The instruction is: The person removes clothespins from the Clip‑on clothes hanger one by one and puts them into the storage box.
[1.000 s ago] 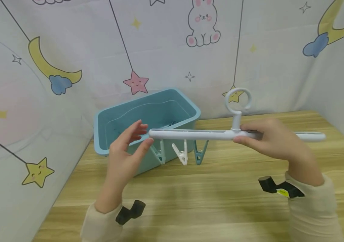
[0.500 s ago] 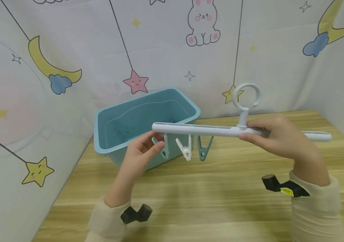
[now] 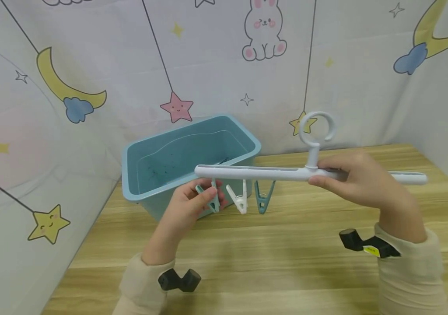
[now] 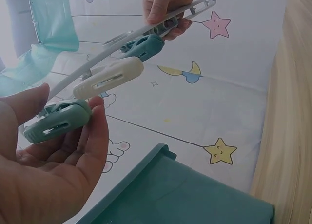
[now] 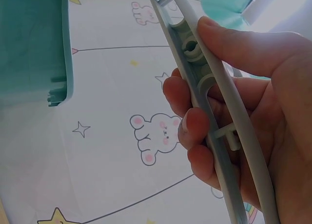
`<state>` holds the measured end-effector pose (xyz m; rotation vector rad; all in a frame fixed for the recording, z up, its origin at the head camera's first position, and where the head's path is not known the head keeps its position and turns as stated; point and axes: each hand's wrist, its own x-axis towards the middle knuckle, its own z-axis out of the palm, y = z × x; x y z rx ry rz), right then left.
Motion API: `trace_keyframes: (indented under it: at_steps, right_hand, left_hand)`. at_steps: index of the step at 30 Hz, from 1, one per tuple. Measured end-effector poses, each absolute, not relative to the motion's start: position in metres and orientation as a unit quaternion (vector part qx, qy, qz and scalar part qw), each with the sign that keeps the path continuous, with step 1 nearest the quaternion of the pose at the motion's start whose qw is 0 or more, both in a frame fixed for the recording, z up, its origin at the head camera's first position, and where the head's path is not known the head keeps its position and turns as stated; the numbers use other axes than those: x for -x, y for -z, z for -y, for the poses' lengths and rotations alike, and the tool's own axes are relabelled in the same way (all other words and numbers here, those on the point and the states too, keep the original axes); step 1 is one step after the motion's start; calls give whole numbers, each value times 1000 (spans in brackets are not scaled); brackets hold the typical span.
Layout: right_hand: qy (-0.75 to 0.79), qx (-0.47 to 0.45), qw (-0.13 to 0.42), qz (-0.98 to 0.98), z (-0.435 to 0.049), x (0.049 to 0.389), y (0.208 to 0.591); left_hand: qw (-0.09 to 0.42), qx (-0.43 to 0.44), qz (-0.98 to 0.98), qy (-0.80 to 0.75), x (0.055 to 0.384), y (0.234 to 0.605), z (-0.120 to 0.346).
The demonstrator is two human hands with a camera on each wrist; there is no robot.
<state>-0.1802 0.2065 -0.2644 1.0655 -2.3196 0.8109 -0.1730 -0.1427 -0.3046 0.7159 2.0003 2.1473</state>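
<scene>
My right hand (image 3: 359,181) grips a white clip hanger (image 3: 251,173) by its bar, just right of the round hook (image 3: 313,127). The bar is held level above the table. From its left half hang three clips: a light green clip (image 3: 213,202) at the end, a white clip (image 3: 240,202) and a dark teal clip (image 3: 263,199). My left hand (image 3: 188,203) holds the light green clip, thumb in front and fingers behind. In the left wrist view that light green clip (image 4: 58,121) lies between thumb and fingers. Slots and small pegs show along the hanger (image 5: 214,94) in the right wrist view.
A blue-green plastic bin (image 3: 129,175) stands at the back left of the wooden table (image 3: 271,262), behind the left hand. Dark specks show inside it. A white cloth (image 3: 216,65) printed with stars, moons and a rabbit hangs behind and at the sides.
My left hand has moved right from the hanger's left end and taken hold of the light green clip. The hanger has shifted slightly, rising a little and then dropping back.
</scene>
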Motion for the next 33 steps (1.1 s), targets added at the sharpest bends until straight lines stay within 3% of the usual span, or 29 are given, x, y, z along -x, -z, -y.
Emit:
trace_keyframes:
  at_steps: [13,33]
  right_hand:
    - [-294,-399,220,840,-204,182,265]
    - [-297,-394,240,836,-201,184,270]
  left_hand:
    - [125,-293,-552,-771,179,308,150]
    - [116,-289,-537,-784,181,310,151]
